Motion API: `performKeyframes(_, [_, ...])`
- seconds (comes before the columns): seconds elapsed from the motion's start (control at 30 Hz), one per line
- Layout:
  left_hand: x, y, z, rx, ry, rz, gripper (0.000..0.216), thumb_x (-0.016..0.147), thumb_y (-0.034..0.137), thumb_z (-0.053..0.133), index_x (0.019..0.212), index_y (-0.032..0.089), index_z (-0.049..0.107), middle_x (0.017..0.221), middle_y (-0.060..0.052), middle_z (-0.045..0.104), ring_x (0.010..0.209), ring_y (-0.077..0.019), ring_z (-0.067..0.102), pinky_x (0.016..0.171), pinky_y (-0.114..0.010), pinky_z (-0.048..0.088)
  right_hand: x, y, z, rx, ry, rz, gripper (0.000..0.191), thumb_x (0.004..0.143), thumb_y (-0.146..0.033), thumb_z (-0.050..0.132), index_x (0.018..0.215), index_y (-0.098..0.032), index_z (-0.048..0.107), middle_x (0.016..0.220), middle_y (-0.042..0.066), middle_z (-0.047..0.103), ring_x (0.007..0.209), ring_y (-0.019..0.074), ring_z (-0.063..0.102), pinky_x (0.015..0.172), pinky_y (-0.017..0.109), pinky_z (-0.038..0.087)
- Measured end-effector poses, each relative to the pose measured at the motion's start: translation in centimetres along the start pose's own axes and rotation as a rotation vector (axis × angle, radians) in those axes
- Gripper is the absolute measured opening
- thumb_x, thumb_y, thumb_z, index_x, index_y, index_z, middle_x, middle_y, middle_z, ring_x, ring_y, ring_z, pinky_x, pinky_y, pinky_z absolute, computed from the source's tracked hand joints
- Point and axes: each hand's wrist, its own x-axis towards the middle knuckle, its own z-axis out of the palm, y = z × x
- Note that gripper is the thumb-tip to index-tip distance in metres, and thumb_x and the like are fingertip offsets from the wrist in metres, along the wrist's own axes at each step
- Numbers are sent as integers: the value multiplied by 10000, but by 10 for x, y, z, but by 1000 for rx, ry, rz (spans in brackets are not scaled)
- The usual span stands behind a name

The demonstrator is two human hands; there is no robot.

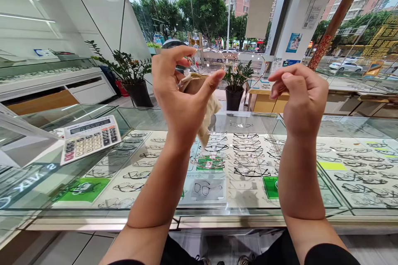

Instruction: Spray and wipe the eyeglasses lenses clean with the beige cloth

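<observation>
Thin-rimmed eyeglasses [265,69] are held up above the counter, their fine metal rims hard to make out against the window. My left hand [182,95] is closed around their left end, thumb and forefinger bent toward the lens. A crumpled beige cloth [212,112] is tucked in the same hand and hangs below the thumb. At the other end, the fingers of my right hand [301,95] are pinched together beside the right rim. The exact spot they grip is too fine to see.
Below my arms stands a glass display counter [199,212] with rows of eyeglass frames inside. A calculator [90,138] lies on its left part. Beyond are potted plants [139,91], another showcase [273,101] and a large window.
</observation>
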Motion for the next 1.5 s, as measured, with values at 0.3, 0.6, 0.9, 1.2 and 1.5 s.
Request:
performKeyframes(0.3, [3,10,3,43,86,-43,489,904,729,737,1220,358,700,1188,-73,713,1048,-308,632,718,-492,457,-1,-5,2,-138,33,2,345,944,-341,695,617,-260,620,543,-35,458,497,126,376,497,335,289])
performKeyframes(0.6, [3,15,2,105,74,-1,426,953,672,719,1234,354,688,1174,-82,703,1025,-291,635,717,-481,486,-1,-5,3,-150,31,-12,411,951,-315,672,558,-243,576,512,-33,453,495,117,392,490,316,309])
performKeyframes(0.9, [1,1,2,-43,2,-118,499,915,731,727,1258,370,696,1256,-76,693,1091,-292,647,708,-442,486,0,-9,5,-138,57,-45,316,880,-156,658,590,-249,574,557,-33,463,521,122,398,496,334,248])
performKeyframes(1.2, [5,-11,4,-139,-29,-222,501,862,753,776,1218,404,724,1167,-62,714,1091,-272,672,662,-395,525,-1,-8,5,-167,72,-68,213,867,-175,703,682,-263,643,646,-2,566,594,156,506,522,338,392])
performKeyframes(1.5, [0,-5,5,-99,-20,-88,531,909,709,760,1328,400,654,1208,-59,708,1141,-294,654,713,-441,494,-1,-11,1,-114,24,-17,196,826,-199,826,968,-291,730,951,22,741,851,193,672,705,343,562])
